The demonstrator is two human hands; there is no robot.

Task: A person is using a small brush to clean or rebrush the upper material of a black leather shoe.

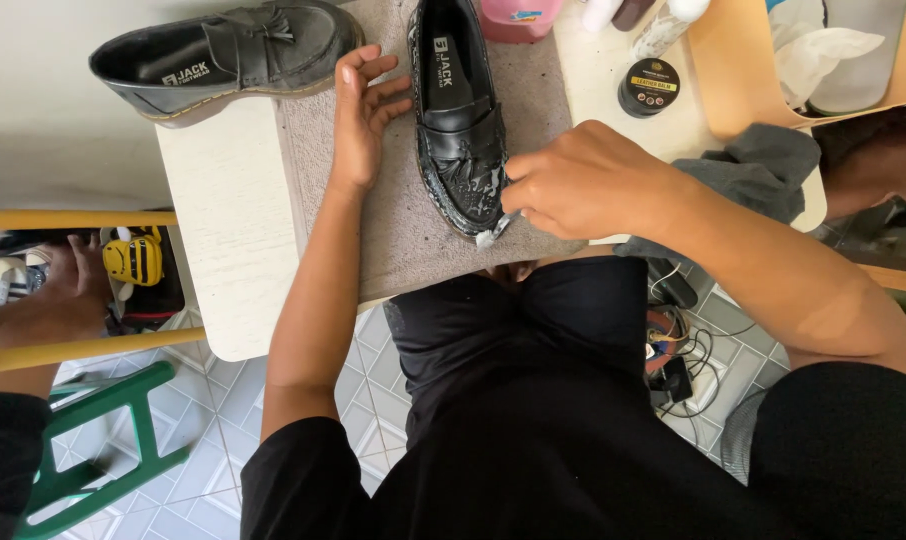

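Note:
A black tasselled loafer (455, 110) stands on a grey mat (403, 230), its toe toward me and covered with white foam. My right hand (583, 180) is shut on a small brush (495, 232) whose pale tip touches the shoe's toe. My left hand (365, 110) lies open on the mat, fingers resting against the shoe's left side. A second matching black loafer (228, 52) lies on its side at the table's far left, apart from both hands.
A round dark tin (649, 87), a pink container (518, 18) and a grey cloth (758, 165) sit on the white table (228, 230). A tan tray (743, 70) holds white tissue. Another person's hand (68, 285) is at left; a green stool (103, 440) and cables (688, 365) lie below.

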